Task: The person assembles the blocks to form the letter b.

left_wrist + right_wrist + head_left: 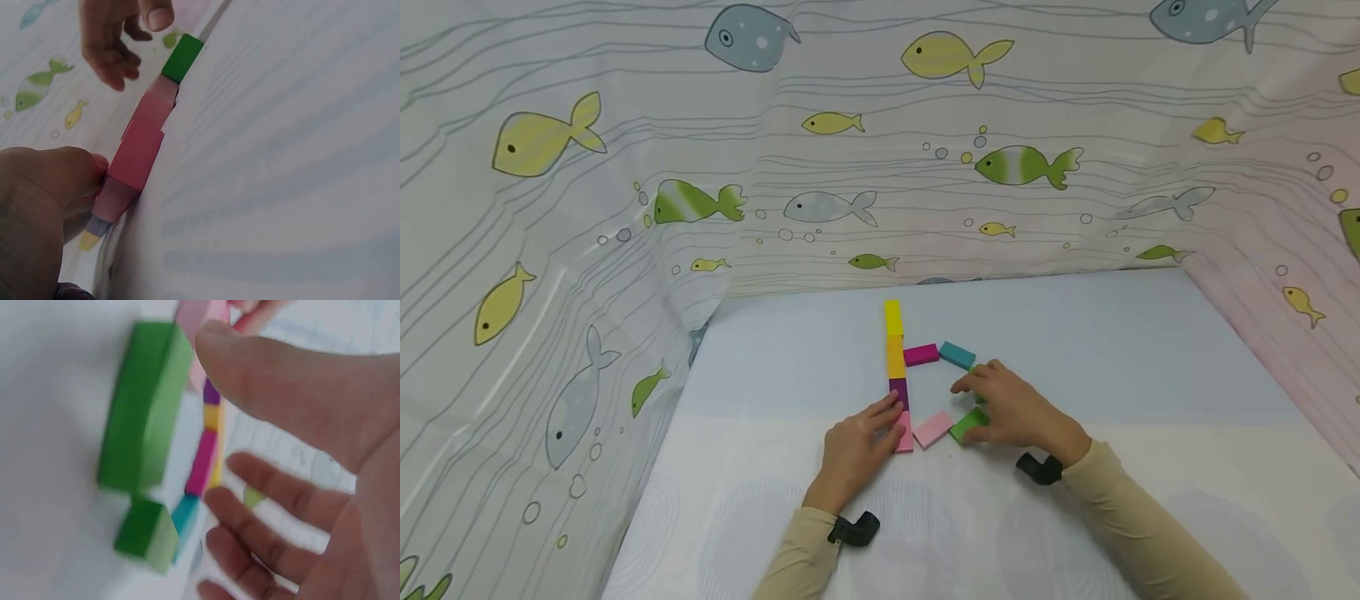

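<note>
A fish-printed curtain (625, 167) walled in three sides of the pale blue table (1150, 375). On the table lay flat coloured blocks, nine that could be counted. Four ran in a straight column: one yellow block (892, 317) farthest away, one orange block (895, 357), one purple block (898, 391) and one pink block (905, 433) nearest. From the column a loop bent to the right: one magenta block (921, 355), one teal block (957, 355), two green blocks and one pale pink block (932, 429).

The left hand (857, 446) rested flat beside the column, its fingertips touching the pink block and the purple one, gripping nothing. The right hand (1011, 408) lay spread over the right side of the loop, its grip loose, with the thumb against the nearer green block (967, 424); the farther green block (145, 535) sat just beside the teal one, under its fingers.
</note>
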Demonstrator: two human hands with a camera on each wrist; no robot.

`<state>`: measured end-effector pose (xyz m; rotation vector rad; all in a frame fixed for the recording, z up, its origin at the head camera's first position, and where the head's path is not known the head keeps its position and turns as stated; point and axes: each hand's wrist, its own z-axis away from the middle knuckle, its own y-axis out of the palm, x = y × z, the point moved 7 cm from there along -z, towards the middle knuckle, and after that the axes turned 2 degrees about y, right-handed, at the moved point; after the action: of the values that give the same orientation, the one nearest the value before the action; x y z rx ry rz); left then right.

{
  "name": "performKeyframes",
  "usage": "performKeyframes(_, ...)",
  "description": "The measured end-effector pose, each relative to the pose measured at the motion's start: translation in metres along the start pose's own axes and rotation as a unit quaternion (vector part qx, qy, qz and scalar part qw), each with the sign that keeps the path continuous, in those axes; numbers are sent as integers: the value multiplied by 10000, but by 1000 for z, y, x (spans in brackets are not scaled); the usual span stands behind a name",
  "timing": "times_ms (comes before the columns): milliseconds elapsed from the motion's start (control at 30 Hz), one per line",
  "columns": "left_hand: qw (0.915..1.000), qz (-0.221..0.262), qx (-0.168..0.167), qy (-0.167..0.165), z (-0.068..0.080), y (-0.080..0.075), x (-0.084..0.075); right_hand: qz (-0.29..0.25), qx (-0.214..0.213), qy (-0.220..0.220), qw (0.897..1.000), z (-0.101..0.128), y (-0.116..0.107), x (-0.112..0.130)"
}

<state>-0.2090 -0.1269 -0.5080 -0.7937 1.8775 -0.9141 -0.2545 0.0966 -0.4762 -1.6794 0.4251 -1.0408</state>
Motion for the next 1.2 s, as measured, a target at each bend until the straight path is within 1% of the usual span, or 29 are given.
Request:
performKeyframes(100, 10000, 17, -5, 11, -1, 0, -1, 126, -198, 373, 9990, 5, -11, -7)
performKeyframes(167, 10000, 3, -10, 5, -1, -1, -1, 114, -131, 659, 9977, 8, -12, -11)
performKeyframes(300, 10000, -33, -16, -7, 0, -1, -1, 84, 133, 1118, 9936, 10, -3, -15)
performKeyframes(433, 10000, 11, 14, -32, 0, 0, -1, 230, 196, 1301, 9910, 10, 5, -14)
performKeyframes(600, 10000, 33, 41, -75, 0, 0, -1, 300, 173, 1282, 9911, 10, 8, -13)
performKeyframes(1033, 9998, 18, 93, -162, 0, 3, 3, 16, 226, 1272, 9916, 8, 3, -18)
performKeyframes(1200, 9999, 35, 59, -146, 0, 2, 2, -61, 143, 1232, 9923, 9, 2, -21)
